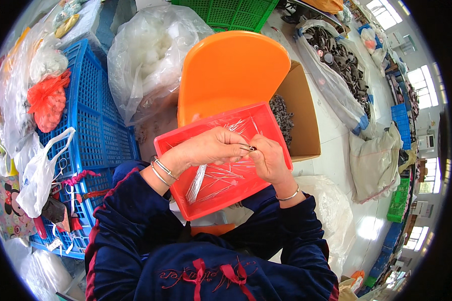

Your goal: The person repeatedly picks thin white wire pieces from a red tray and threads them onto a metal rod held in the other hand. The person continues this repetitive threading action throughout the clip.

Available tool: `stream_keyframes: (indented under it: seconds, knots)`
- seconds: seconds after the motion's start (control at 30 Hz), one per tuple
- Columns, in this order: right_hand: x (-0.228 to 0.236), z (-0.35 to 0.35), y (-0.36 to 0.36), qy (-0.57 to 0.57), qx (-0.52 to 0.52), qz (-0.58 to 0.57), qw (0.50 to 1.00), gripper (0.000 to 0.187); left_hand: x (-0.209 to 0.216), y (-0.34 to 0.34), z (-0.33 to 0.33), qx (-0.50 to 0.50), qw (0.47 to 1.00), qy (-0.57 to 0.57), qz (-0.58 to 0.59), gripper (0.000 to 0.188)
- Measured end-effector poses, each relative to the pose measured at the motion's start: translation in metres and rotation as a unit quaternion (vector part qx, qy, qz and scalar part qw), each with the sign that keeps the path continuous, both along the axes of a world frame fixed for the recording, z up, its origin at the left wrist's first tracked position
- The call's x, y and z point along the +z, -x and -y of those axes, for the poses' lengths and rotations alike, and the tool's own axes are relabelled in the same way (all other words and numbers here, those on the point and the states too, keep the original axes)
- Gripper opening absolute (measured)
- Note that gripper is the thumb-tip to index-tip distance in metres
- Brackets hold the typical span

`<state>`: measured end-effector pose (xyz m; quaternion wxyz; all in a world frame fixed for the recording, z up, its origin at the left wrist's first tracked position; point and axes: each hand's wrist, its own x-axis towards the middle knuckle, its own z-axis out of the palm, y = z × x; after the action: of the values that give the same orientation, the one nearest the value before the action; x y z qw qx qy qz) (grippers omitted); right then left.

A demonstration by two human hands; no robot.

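My left hand point(212, 148) and my right hand point(270, 159) meet above a red plastic tray point(226, 206). Both are closed, thumbs and fingers pinched together. A small dark piece point(252, 148) shows between the fingertips, too small for me to name. A thin, dark wire-like bit seems to stick out from the left fingers toward it. In the tray lie many loose thin silvery wires point(223, 175). A tight bundle of the same wires point(196, 183) lies at its left side, below my left wrist.
An orange chair point(231, 75) stands just beyond the tray, with a cardboard box point(301, 115) of dark fuzzy pieces to its right. Blue crates point(93, 115) hung with bags and scissors rise at the left. A clear bag of white stuffing point(153, 50) sits behind them.
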<state>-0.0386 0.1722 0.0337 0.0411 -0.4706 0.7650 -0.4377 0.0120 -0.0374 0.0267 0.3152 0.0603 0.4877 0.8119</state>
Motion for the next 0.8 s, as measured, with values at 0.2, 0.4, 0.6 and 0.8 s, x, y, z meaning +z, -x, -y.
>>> stream_keyframes:
  seconds: [0.2,0.4,0.6,0.8]
  knots:
    - [0.002,0.001,-0.001,0.013,-0.004,-0.009,1.000,0.020,0.000,-0.001,0.000,0.001,1.000,-0.013,0.009,0.019]
    - [0.002,0.001,-0.002,0.010,-0.004,-0.017,1.000,0.020,-0.005,-0.002,0.000,-0.003,1.000,-0.021,0.018,0.017]
    - [-0.002,0.010,-0.004,0.150,-0.059,0.227,0.961,0.023,-0.003,0.004,-0.002,0.072,0.997,0.033,-0.017,0.016]
    - [-0.014,0.016,-0.004,0.121,-0.158,0.335,0.921,0.010,-0.015,0.008,-0.009,0.137,0.983,0.104,-0.062,0.019]
